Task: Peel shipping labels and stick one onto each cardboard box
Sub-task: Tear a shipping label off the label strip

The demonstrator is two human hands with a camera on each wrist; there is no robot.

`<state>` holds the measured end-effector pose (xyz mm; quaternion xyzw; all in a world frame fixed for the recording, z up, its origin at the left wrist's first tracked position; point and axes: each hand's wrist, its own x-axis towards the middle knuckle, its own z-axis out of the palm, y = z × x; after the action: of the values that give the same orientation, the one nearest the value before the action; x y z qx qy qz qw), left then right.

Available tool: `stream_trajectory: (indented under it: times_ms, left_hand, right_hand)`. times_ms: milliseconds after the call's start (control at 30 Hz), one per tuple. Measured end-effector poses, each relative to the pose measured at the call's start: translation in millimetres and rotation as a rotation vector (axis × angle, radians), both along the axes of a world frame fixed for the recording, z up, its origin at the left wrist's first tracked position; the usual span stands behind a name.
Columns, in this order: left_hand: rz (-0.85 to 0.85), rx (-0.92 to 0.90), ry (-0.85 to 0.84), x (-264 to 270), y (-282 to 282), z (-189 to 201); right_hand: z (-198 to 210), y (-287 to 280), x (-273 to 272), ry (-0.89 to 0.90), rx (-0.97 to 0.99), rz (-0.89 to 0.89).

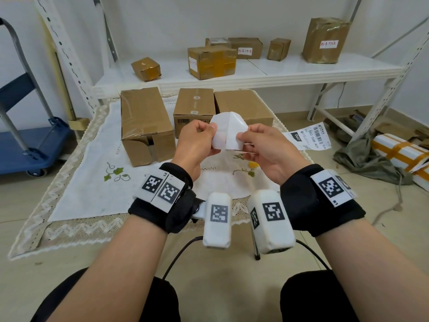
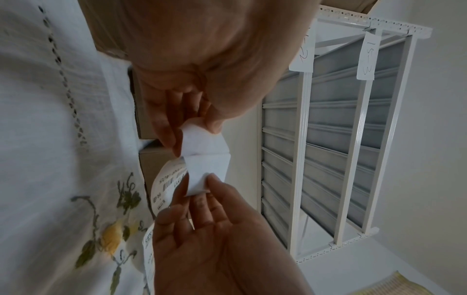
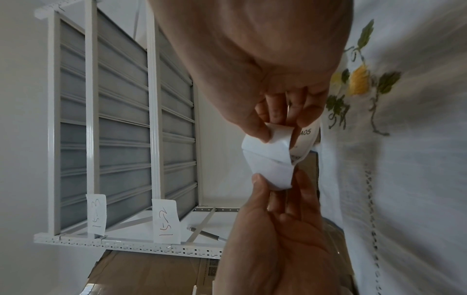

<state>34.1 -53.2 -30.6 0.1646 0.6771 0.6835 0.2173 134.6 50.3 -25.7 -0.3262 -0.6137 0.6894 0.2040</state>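
Note:
A white shipping label is held up between both hands above the embroidered cloth, blank side toward me and creased down its middle. My left hand pinches its left edge and my right hand pinches its right edge. The left wrist view shows the label between thumb and fingers, printed side curling away. In the right wrist view the label shows "A05" print behind it. Three cardboard boxes stand on the cloth behind: a large one, a middle one, a right one.
A second printed label lies at the cloth's right edge. A white shelf behind carries several taped boxes with labels. A blue trolley stands at the left. A wrapped parcel and a cloth heap lie on the floor at the right.

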Motion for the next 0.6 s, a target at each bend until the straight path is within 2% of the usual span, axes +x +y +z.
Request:
stream_trajectory:
  times_ms: [333,600]
  left_hand:
    - [-0.106,-0.020,-0.004,1.3,-6.0,0.3]
    - [-0.146,0.001,-0.017,6.2,-6.5,2.3]
  right_hand:
    - [4.0,0.1,5.2,0.046,-0.047,-0.044]
    - [5.7,-5.9,3.0,0.091,-0.079,0.004]
